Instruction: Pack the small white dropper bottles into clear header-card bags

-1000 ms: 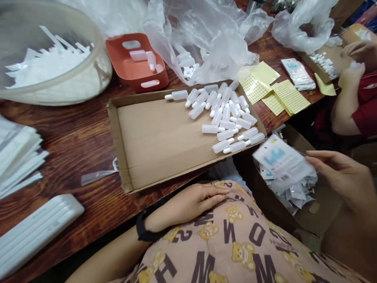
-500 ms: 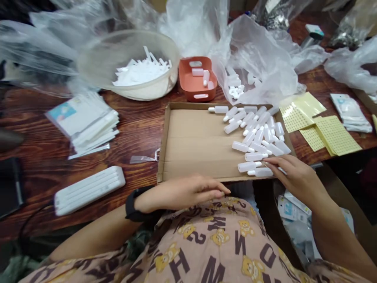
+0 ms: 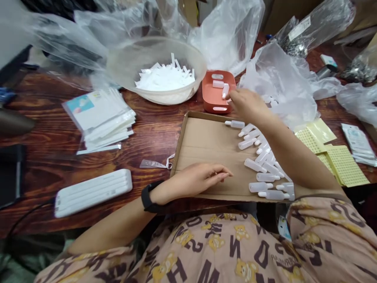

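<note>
My left hand [image 3: 200,179] lies on the near edge of a shallow cardboard tray [image 3: 206,141], fingers stretched out and holding nothing; a black band circles its wrist. My right hand [image 3: 246,104] reaches across the tray's far right corner to the rim of a small orange tray [image 3: 207,98]. Its fingers are curled, and what they hold, if anything, is hidden. The orange tray holds a few white pieces. Several small white vials [image 3: 265,165] lie in a loose row along the right side of the cardboard tray, under my right forearm.
A translucent bowl [image 3: 123,74] of white strips stands behind the cardboard tray. A stack of packets [image 3: 100,118], a long white case [image 3: 94,190] and a small clear bag [image 3: 153,164] lie to the left. Yellow sticker sheets [image 3: 338,161] lie right, with clear plastic bags [image 3: 282,86] behind.
My right hand let go of a packet, touched the near vials, then reached up to the orange tray. My left hand moved from my lap onto the cardboard tray. The view swung left.
</note>
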### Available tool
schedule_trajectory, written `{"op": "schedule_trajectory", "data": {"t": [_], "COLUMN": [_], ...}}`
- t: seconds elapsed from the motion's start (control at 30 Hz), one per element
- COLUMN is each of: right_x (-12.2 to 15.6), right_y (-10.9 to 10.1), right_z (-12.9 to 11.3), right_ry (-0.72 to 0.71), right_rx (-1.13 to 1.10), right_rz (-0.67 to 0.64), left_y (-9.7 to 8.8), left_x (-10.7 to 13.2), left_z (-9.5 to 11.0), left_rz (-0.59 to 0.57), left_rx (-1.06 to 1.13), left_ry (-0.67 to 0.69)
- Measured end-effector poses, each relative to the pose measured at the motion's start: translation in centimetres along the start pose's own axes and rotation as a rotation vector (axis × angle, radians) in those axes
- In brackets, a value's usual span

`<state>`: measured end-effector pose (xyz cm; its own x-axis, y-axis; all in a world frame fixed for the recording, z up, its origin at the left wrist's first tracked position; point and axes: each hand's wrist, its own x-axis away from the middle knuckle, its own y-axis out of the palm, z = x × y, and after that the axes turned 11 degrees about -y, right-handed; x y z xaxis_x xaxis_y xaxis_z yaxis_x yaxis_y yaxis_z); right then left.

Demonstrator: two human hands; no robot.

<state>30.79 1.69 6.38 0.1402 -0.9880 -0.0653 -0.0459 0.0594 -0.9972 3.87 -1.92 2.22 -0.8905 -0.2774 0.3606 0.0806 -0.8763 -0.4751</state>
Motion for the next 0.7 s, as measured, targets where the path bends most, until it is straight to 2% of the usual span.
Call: {"op": "schedule_trajectory", "data": {"t": [0.1,0.27,0.33,0.4,0.47,0.57,0.7], "right_x": [-0.7,-1.5,-2.0,-2.2,-2.5,-3.9,-7.9], "right_y": [0.1,1.1,1.1,0.8,0.5,0.8,2.7], "right_z": [0.0,0.9,2.0,3.4,4.5,5.6,6.3], "right_ry": [-0.046,-0.148,-0.132,-0.109,-0.084,-0.034,0.024], "right_rx": [-0.086,-0.110,-0.091,-0.075,-0.044,-0.006,-0.086], "right_rz": [0.026,0.097,0.113,0.136,0.153,0.140,0.081], "left_y": [0.3,3.4,4.7,5.4,5.4,4.1,1.9], "left_x": [-1.4,-8.0,-10.4,-11.6,-11.7,-10.1,-7.3], "left_z": [0.5,3.7,4.9,5.5,5.3,4.0,2.5], "left_rz": [0.051,0.186,0.174,0.160,0.160,0.159,0.163], "left_rx": [-0.096,-0.445,-0.540,-0.569,-0.574,-0.580,-0.623], "left_ry": [0.108,0.434,0.473,0.475,0.468,0.430,0.238]}}
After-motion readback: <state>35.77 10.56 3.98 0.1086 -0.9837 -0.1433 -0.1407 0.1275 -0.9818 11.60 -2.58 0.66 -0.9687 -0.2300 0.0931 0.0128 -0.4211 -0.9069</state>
